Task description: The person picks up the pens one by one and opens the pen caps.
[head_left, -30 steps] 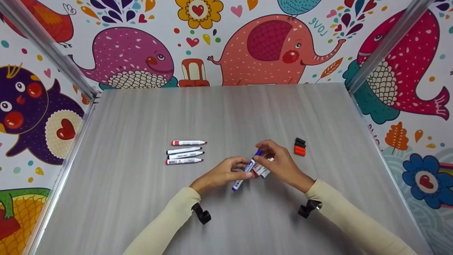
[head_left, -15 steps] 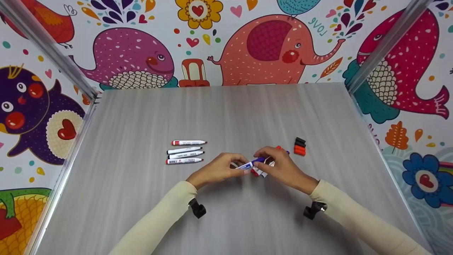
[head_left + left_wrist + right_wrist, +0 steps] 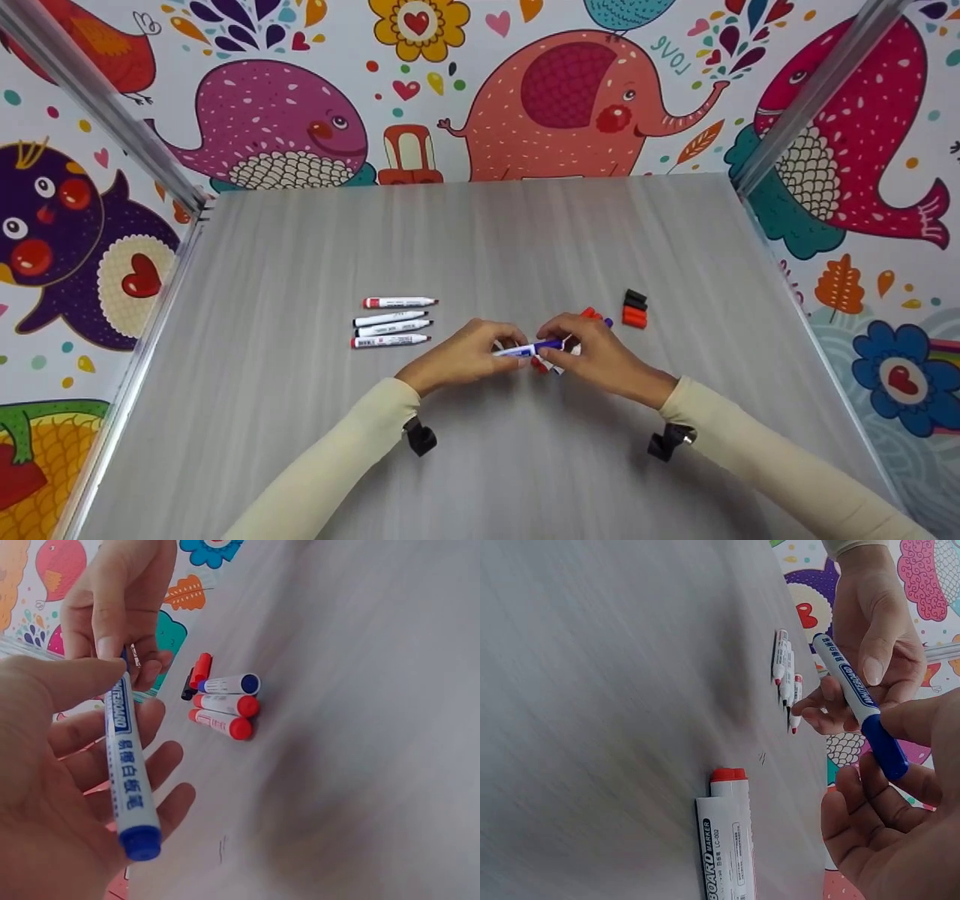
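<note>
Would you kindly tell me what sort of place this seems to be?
It looks like an indoor booth or workstation, though its exact use is unclear: a grey wood-grain table is bordered by walls covered in cartoon animals, with metal posts at its far corners.

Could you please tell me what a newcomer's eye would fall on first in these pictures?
Probably the large coral-pink cartoon elephant on the wall behind the grey wood-grain table. Next, near the middle, the slim white-and-blue marker, its barrel pinched by the left hand and its blue cap by the right hand. Then the four slim white uncapped markers lined up at left, and the small black and orange-red caps at right.
</note>
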`<state>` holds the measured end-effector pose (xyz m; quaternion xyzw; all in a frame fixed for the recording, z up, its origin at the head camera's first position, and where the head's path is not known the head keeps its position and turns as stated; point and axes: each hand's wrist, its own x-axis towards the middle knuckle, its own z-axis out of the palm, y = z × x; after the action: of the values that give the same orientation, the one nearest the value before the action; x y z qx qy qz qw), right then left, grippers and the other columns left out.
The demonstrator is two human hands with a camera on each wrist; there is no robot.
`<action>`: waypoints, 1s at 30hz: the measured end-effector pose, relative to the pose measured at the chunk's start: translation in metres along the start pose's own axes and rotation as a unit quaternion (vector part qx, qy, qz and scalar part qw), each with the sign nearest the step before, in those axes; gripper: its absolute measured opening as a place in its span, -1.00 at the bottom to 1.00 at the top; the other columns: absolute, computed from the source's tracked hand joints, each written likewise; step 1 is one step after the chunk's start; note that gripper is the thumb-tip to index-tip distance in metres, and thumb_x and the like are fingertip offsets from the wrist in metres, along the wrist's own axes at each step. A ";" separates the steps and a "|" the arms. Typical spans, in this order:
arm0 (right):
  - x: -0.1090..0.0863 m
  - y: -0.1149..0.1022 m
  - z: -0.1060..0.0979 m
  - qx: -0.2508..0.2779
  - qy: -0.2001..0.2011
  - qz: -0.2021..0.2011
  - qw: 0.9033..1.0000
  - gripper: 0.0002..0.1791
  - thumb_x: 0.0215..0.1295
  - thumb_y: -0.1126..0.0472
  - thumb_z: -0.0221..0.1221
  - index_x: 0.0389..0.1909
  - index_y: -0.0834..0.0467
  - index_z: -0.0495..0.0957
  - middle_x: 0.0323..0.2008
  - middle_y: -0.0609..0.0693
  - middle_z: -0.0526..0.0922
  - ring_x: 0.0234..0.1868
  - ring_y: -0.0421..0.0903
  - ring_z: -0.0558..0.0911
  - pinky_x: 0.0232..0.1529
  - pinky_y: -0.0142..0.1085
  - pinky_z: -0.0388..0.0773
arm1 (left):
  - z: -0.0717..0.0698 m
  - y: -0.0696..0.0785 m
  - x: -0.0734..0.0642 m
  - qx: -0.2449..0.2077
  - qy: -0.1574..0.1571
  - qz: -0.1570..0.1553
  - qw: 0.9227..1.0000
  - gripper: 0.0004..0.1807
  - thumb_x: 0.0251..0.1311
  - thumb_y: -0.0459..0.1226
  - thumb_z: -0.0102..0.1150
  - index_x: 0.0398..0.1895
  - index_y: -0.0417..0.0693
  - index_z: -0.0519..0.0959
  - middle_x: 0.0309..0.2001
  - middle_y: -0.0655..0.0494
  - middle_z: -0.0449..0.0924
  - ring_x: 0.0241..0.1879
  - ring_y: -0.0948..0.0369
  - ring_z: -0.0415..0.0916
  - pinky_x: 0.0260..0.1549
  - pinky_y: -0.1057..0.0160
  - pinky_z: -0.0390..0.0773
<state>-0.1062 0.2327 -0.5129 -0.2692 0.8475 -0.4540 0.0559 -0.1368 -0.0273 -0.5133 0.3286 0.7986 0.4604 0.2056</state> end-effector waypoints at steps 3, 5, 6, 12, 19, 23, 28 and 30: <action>0.002 0.003 0.000 -0.005 -0.007 0.001 1.000 -0.82 0.48 0.28 0.43 0.03 0.13 0.76 -0.10 -0.11 0.78 -0.12 -0.13 0.73 -0.07 -0.16 0.70 | 0.000 -0.001 0.003 0.030 0.003 0.013 0.999 -0.86 0.44 -0.32 0.40 -0.03 -0.17 0.79 -0.22 0.15 0.78 -0.23 0.32 0.62 -0.18 0.28 0.58; 0.003 0.006 0.000 -0.006 -0.010 0.004 1.000 -0.84 0.48 0.27 0.43 0.02 0.09 0.77 -0.11 -0.12 0.78 -0.12 -0.14 0.73 -0.09 -0.19 0.70 | 0.001 -0.002 0.006 0.048 0.005 0.022 0.999 -0.86 0.45 -0.32 0.40 -0.03 -0.19 0.78 -0.20 0.09 0.79 -0.23 0.26 0.63 -0.18 0.25 0.59; 0.004 0.008 0.000 -0.006 -0.011 0.006 1.000 -0.84 0.49 0.27 0.42 0.01 0.08 0.77 -0.11 -0.13 0.77 -0.12 -0.14 0.73 -0.09 -0.20 0.69 | 0.001 -0.003 0.007 0.057 0.007 0.025 0.998 -0.86 0.46 -0.32 0.40 -0.04 -0.19 0.78 -0.20 0.07 0.79 -0.23 0.24 0.63 -0.18 0.24 0.59; 0.008 0.016 0.002 0.005 -0.017 0.011 1.000 -0.86 0.52 0.25 0.40 0.01 0.06 0.79 -0.11 -0.12 0.78 -0.10 -0.12 0.72 -0.06 -0.18 0.68 | 0.004 -0.008 0.013 0.110 0.032 0.027 0.993 -0.87 0.45 -0.30 0.43 -0.05 -0.15 0.80 -0.18 0.08 0.79 -0.19 0.22 0.58 -0.13 0.20 0.59; 0.012 0.020 0.003 0.021 -0.022 0.015 0.999 -0.85 0.55 0.15 0.39 0.03 0.05 0.80 -0.11 -0.11 0.77 -0.11 -0.11 0.71 -0.04 -0.17 0.68 | 0.008 -0.010 0.016 0.147 0.081 0.028 0.985 -0.87 0.43 -0.26 0.48 -0.06 -0.09 0.83 -0.15 0.11 0.81 -0.13 0.20 0.62 -0.09 0.14 0.64; 0.016 0.022 0.003 0.019 -0.027 0.017 0.999 -0.85 0.55 0.15 0.38 0.02 0.06 0.81 -0.11 -0.09 0.77 -0.13 -0.13 0.71 -0.06 -0.23 0.69 | 0.009 -0.009 0.015 0.154 0.097 0.028 0.983 -0.86 0.43 -0.25 0.48 -0.05 -0.08 0.84 -0.14 0.12 0.82 -0.12 0.19 0.63 -0.09 0.13 0.66; 0.019 0.022 0.004 0.012 -0.036 0.022 0.999 -0.88 0.60 0.19 0.33 -0.03 0.09 0.82 -0.15 -0.06 0.78 -0.17 -0.15 0.68 -0.12 -0.33 0.65 | 0.012 -0.007 0.016 0.178 0.099 0.032 0.979 -0.82 0.44 -0.20 0.47 -0.02 -0.06 0.85 -0.13 0.14 0.82 -0.13 0.20 0.62 -0.11 0.14 0.66; 0.020 0.021 0.004 0.006 -0.038 0.023 0.999 -0.86 0.63 0.20 0.29 -0.04 0.10 0.82 -0.15 -0.05 0.78 -0.18 -0.16 0.67 -0.13 -0.33 0.64 | 0.013 -0.007 0.016 0.199 0.099 0.038 0.974 -0.80 0.45 -0.18 0.47 0.00 -0.06 0.84 -0.13 0.15 0.82 -0.15 0.21 0.61 -0.14 0.15 0.66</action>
<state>-0.1300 0.2292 -0.5295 -0.2664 0.8479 -0.4473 0.1001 -0.1424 -0.0106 -0.5262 0.3457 0.8777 0.3296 0.0383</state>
